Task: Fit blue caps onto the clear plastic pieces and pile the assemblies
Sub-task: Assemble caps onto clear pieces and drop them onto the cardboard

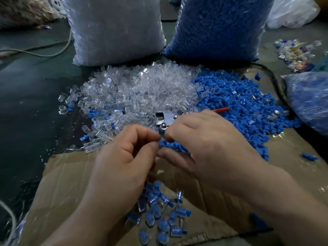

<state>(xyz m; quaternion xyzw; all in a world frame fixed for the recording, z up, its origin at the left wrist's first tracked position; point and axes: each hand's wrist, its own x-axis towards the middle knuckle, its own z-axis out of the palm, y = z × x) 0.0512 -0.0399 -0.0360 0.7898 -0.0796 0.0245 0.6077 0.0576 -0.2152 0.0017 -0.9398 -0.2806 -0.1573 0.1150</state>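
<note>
Both hands met over the cardboard (71, 183), fingertips nearly touching.

- Right hand (204, 139): thumb and forefinger clamped on a blue cap (163, 143), held just above the near edge of the loose blue-cap heap (239, 107).
- Left hand (124, 157): fingers curled, thumb and forefinger pinched tight at the cap's left end. What they held was hidden; judged a clear piece.
- Cap's long axis ran roughly left-right, pointing into the left grip, so the push would go along that line. Both hands were equally near.
- Cap small, matte and stubby, mostly covered by fingers.
- Clear pieces (142, 89) heaped beyond the hands.
- Finished assemblies (159, 210) piled below the wrists.
- A red-handled tool (221, 109) lay behind the right hand.
</note>
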